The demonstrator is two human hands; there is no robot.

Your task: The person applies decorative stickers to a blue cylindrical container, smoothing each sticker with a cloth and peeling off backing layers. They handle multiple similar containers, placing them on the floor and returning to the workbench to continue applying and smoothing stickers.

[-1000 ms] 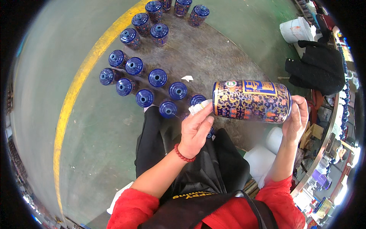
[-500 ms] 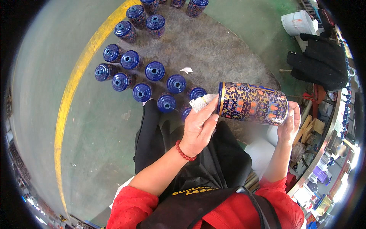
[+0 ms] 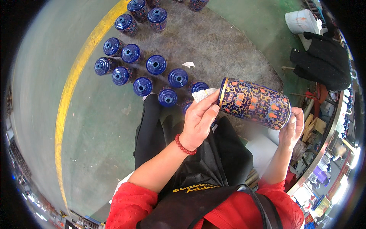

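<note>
Your left hand (image 3: 197,123), also holding a white cloth (image 3: 202,94), and right hand (image 3: 292,129) held the jar (image 3: 255,103) at its ends. Even, gentle pressure seemed best.

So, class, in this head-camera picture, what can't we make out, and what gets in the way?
All in the head view:
Held jar: its far side is turned away from the camera.
White wad: too small to tell cloth from paper.
Blue-topped jar beside the left hand: partly hidden by that hand.
Farthest jar: its top is cut off by the upper edge.
Bench clutter: small and blurred near the fisheye rim.
</note>
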